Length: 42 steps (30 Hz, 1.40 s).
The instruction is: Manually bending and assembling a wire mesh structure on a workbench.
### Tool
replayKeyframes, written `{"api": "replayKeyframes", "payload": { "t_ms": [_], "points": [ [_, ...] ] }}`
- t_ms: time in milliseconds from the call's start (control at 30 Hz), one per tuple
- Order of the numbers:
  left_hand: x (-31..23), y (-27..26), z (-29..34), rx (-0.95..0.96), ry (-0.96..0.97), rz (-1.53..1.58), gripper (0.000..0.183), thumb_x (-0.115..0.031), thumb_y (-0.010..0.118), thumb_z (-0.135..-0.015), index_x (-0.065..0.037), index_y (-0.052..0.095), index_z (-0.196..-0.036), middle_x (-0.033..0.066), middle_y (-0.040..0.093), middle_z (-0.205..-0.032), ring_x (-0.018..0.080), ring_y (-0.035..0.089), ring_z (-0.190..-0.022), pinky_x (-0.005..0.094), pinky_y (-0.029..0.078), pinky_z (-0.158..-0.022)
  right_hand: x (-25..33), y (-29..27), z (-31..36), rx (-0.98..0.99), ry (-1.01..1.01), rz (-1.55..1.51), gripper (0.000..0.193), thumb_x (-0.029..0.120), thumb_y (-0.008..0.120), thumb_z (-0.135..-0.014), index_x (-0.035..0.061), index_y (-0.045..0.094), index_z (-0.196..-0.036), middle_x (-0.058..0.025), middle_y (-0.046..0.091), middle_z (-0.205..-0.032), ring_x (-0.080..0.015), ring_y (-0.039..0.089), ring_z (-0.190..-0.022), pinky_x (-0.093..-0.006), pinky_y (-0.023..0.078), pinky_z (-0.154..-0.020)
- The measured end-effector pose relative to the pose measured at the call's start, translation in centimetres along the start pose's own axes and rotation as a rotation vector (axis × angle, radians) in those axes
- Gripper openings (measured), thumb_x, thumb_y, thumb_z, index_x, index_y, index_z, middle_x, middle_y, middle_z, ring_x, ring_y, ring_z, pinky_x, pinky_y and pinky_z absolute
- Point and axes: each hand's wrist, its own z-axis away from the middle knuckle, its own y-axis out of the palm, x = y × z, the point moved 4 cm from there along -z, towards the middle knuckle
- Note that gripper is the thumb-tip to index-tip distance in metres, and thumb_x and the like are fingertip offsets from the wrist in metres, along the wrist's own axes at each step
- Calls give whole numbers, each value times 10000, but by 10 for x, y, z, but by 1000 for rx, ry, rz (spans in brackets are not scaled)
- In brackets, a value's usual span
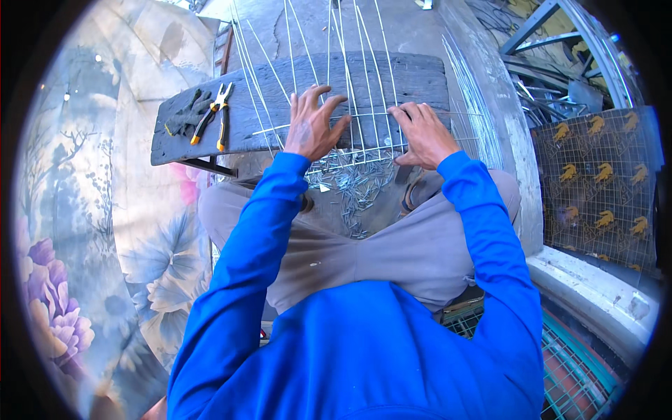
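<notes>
Long thin metal wires point(364, 70) lie lengthwise across a dark, weathered wooden plank point(238, 119), with a few wires crossing them near its front edge. Over the left part of this loose grid, my left hand point(313, 129) is open, fingers apart and thumb pointing right. My right hand point(425, 136) rests at the grid's right side, its fingertips at a cross wire and its thumb spread low, near the front wire. Whether either palm covers a wire is hidden. Pliers point(213, 115) with black and orange handles lie on the plank's left, beside a dark glove point(189, 112).
Many short wire offcuts point(357, 185) litter the floor under the plank, between my legs. A bundle of long wires point(479, 105) lies to the right. Further right are a metal frame point(535, 28) and a dark patterned sheet point(595, 182). A floral sheet point(91, 210) covers the left.
</notes>
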Motion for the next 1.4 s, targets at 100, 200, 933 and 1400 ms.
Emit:
{"api": "replayKeyframes", "payload": {
  "t_ms": [100,200,933,1400],
  "points": [
    [-4,9,-23,-38,46,-59,413,-484,646,-1021,-263,663,-1370,146,494,-1523,406,366,-1510,684,213,-1245,-1,1,2,-23,-8,7,1083,381,997,-588,32,486,-1477,-167,552,-1342,-378,534,-1294,-505,382,-1197],
    [9,11,-37,-54,36,-114,380,-501,639,-1022,-300,676,-1342,125,483,-1557,403,357,-1520,693,219,-1241,0,1,0,-13,-7,-16,1084,379,997,-589,27,488,-1478,-167,547,-1350,-380,534,-1289,-504,390,-1186],
    [17,33,-33,4,-75,184,262,-237,622,-983,-83,659,-1191,193,636,-1277,435,575,-1253,490,496,-1070,3,1,-2,-10,20,-39,1061,330,1004,-570,67,500,-1467,-160,531,-1326,-389,523,-1265,-494,434,-1140],
    [-4,56,-22,-283,-109,-8,247,-153,623,-970,-62,674,-1193,243,474,-1548,531,447,-1408,612,368,-1174,2,5,-1,-20,15,-43,1063,341,1010,-566,62,510,-1462,-156,541,-1319,-386,526,-1279,-510,411,-1163]
  ]
}}
